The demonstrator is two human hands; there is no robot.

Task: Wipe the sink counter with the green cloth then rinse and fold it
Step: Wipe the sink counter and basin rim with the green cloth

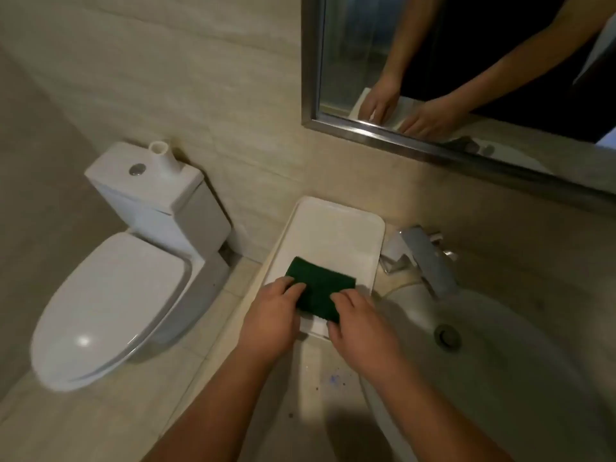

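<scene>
Two bare forearms reach in from below, and the left hand and right hand sit close together with only a strip of cloth between them. Both are on the green cloth. The left hand's fingers curl over its left edge and the right hand's bend down over its near right corner, so each seems to grip it rather than lie flat.

The cloth rests as a neat dark rectangle at the near end of the white tray, which sits on the counter to the left of the sink. The tap stands just beyond the tray's right rim.

From where I stand this could be the cloth being taken up or being squared off. Blue specks on the counter just in front of the tray make me think the wipe is not yet done, so I take it for the pick-up.

If so, the next move calls for lifting the cloth clear of the tray's raised rim, bringing it back to the spotted patch and pressing it flat there without dragging the tray along
</scene>
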